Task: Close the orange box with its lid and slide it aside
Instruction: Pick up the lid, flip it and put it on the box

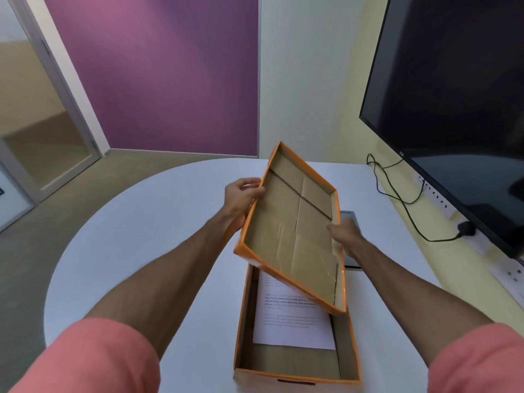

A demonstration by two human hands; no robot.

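The orange box (295,374) stands open on the white table near me, with a printed white sheet (292,321) lying inside it. Above its far end I hold the orange lid (295,231) tilted, its brown cardboard inside turned toward me. My left hand (241,199) grips the lid's left long edge. My right hand (347,236) grips the right long edge, its fingers partly hidden behind the rim. The lid's near corner overlaps the box's far right part.
The white table (156,251) has a rounded left edge. A grey flat panel (350,219) lies behind the lid. A large dark screen (453,109) stands at the right, with a black cable (402,199) and wall sockets (504,273) below it.
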